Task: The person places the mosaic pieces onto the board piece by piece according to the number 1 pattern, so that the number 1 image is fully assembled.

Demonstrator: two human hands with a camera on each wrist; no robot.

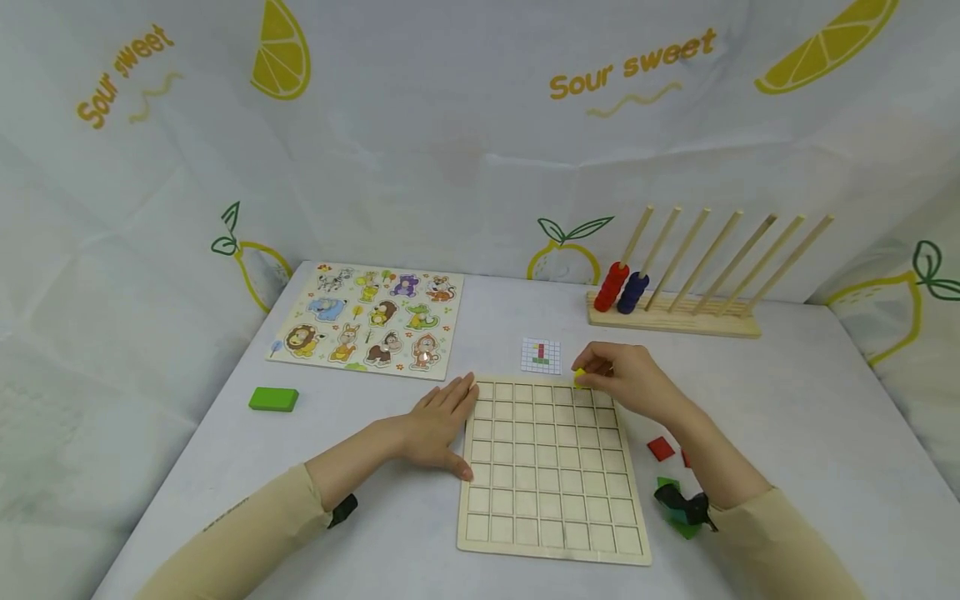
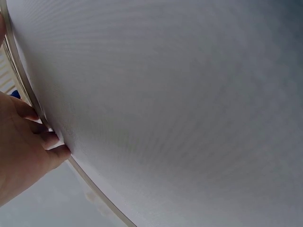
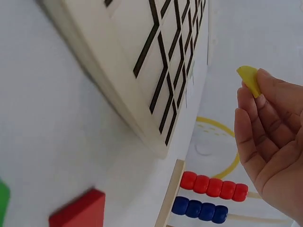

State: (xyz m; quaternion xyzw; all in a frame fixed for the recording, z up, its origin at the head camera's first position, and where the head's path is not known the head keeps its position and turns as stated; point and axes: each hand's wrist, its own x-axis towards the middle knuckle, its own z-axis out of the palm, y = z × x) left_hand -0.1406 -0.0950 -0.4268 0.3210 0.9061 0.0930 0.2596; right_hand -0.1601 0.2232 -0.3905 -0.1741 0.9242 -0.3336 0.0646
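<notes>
A wooden grid board [image 1: 536, 467] with square recesses lies on the table between the two hands. Along its left edge rests the left hand [image 1: 438, 425], fingers stretched out and thumb spread, touching the rim. Over the board's far right corner, the right hand [image 1: 622, 379] pinches a small yellow piece [image 3: 250, 80] between thumb and fingertips. The piece's full shape is partly covered by the fingers. Just beyond the board lies a small pattern card [image 1: 541, 356] showing coloured squares on a grid. Red square tiles [image 1: 661, 448] and green tiles [image 1: 684, 528] lie right of the board, partly hidden by the right arm.
An animal puzzle board [image 1: 367, 321] lies at the far left, with a green block [image 1: 273, 399] in front of it. At the back right stands a wooden peg rack [image 1: 675, 323] bearing red beads [image 1: 611, 287] and blue beads [image 1: 633, 292]. A printed cloth [image 1: 450, 125] hangs behind.
</notes>
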